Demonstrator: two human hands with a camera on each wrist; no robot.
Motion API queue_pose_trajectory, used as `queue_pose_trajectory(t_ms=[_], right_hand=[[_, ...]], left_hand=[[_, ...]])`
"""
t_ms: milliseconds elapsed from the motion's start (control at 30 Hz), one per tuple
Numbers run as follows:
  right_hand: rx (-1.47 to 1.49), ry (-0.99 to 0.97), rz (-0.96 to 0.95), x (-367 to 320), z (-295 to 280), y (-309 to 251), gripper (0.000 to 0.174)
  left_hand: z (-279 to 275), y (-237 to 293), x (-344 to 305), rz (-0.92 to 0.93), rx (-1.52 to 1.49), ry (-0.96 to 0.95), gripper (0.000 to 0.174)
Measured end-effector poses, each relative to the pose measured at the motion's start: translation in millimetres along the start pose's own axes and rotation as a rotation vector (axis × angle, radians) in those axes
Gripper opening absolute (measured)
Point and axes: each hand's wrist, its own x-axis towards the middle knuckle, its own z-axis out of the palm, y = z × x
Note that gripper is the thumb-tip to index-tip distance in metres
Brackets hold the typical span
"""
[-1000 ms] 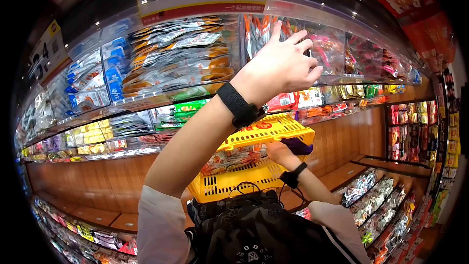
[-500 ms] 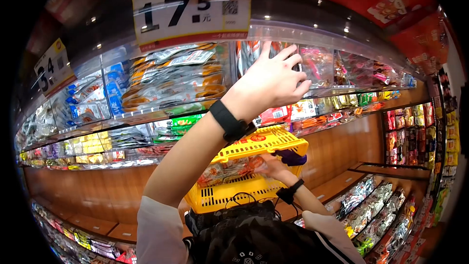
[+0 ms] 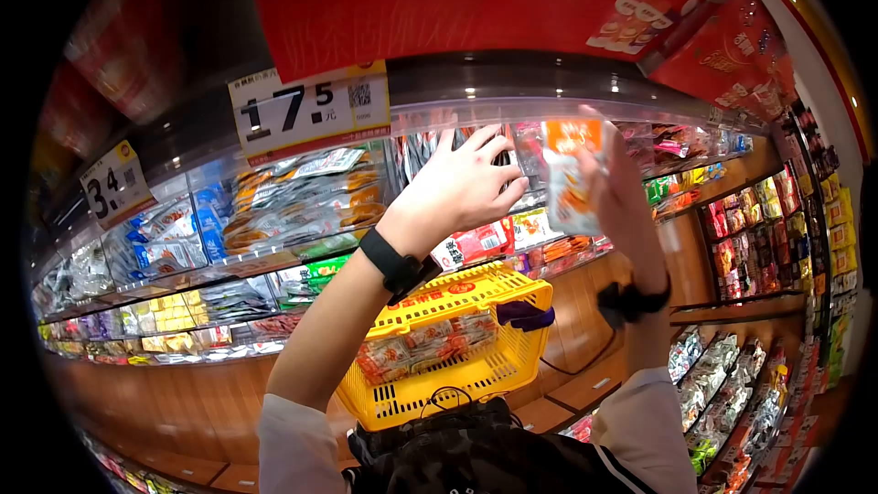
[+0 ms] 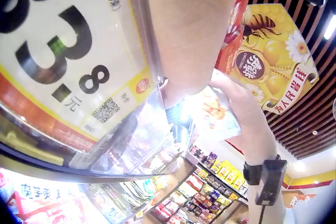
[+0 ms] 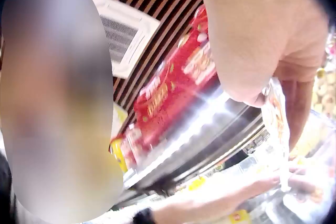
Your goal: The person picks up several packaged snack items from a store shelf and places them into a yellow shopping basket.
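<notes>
My right hand (image 3: pixel 626 197) is raised in front of the shelf and pinches a small snack packet (image 3: pixel 574 178), orange at the top with a clear lower part. In the right wrist view the packet (image 5: pixel 276 124) appears nearly edge-on, between thumb and fingers. My left hand (image 3: pixel 457 183) has its fingers spread at the front of a clear shelf bin (image 3: pixel 391 169) filled with packets. Below the hands is a yellow shopping basket (image 3: pixel 439 398), with several orange-and-clear packets (image 3: pixel 430 348) lying inside.
Price tags (image 3: pixel 311 110) hang along the upper shelf edge, under a red banner (image 3: pixel 512 18). Orange-and-silver bags (image 3: pixel 306 197) fill the bin to the left. A purple cloth-like item (image 3: pixel 524 316) sits at the basket's right rim. More snack racks (image 3: pixel 759 247) stand to the right.
My right hand has come up out of the basket to shelf height, now with a packet. My left hand stays spread at the bin while the head view has tilted upward.
</notes>
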Motion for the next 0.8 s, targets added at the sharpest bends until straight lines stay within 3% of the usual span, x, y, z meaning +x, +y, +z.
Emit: queue_pose_trajectory(t_ms=[33, 100, 133, 200, 300, 467, 633, 667, 800], right_hand=[[-0.599, 0.421, -0.476, 9, 11, -6, 0.014], [-0.061, -0.056, -0.032, 33, 13, -23, 0.005], [-0.060, -0.053, -0.032, 39, 21, -14, 0.005], [-0.399, 0.241, -0.476, 44, 44, 4, 0.008], [-0.560, 0.250, -0.390, 45, 58, 9, 0.010], [-0.330, 0.155, -0.288, 51, 68, 14, 0.020], [-0.092, -0.060, -0.226, 50, 62, 12, 0.026], [0.015, -0.215, -0.146, 58, 62, 20, 0.022], [0.010, -0.338, -0.090, 50, 67, 29, 0.021]], left_hand=[[-1, 0, 0, 0.006, 0.025, -0.022, 0.035], [-2, 0, 0, 0.012, 0.053, -0.047, 0.036], [-2, 0, 0, 0.015, 0.062, -0.042, 0.037], [-1, 0, 0, 0.013, 0.073, -0.040, 0.037], [-1, 2, 0, -0.023, 0.040, -0.037, 0.038], [1, 0, 2, -0.044, 0.023, -0.030, 0.042], [3, -1, 2, -0.040, -0.033, -0.017, 0.046], [5, -1, 2, -0.054, -0.055, 0.011, 0.048], [1, 0, 3, -0.126, -0.078, 0.001, 0.055]])
